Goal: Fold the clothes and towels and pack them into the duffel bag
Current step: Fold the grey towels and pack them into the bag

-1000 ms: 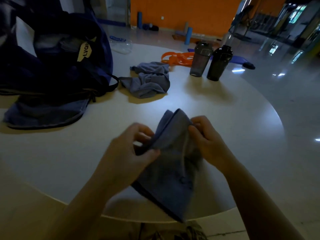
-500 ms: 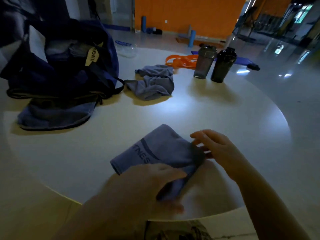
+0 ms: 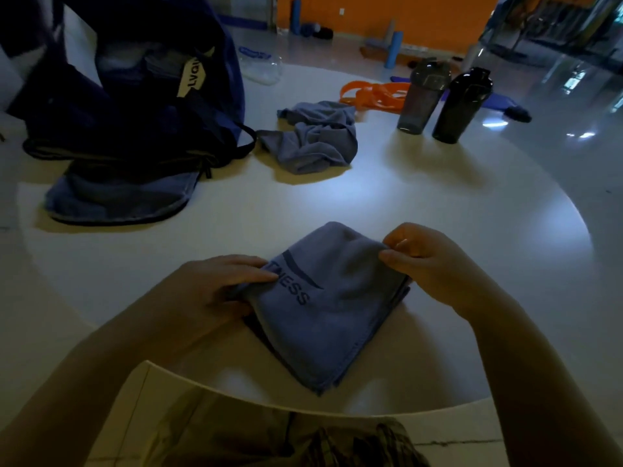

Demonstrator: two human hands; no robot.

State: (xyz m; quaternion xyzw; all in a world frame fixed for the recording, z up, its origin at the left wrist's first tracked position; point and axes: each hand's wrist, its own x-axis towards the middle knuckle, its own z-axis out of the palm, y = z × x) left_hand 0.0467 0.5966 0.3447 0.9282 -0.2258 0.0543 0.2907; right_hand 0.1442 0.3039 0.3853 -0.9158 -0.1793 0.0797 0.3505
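**Folded towel held at both edges on a round table**

A folded blue-grey cloth towel [image 3: 323,308] lies on the white round table [image 3: 438,203]. The left hand [image 3: 215,288] grips its left edge; the right hand [image 3: 428,261] pinches its far right corner. Beyond lie an open navy fabric duffel bag [image 3: 135,106], a crumpled blue-grey cloth [image 3: 317,139] and two dark plastic shaker bottles [image 3: 441,102].

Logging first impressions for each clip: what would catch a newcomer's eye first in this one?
First the folded blue towel at the near edge of the white round table, with the left hand holding its left edge and the right hand pinching its far right corner. Next, the open dark duffel bag at the far left, with a crumpled blue cloth beside it. Two dark shaker bottles stand at the far right.
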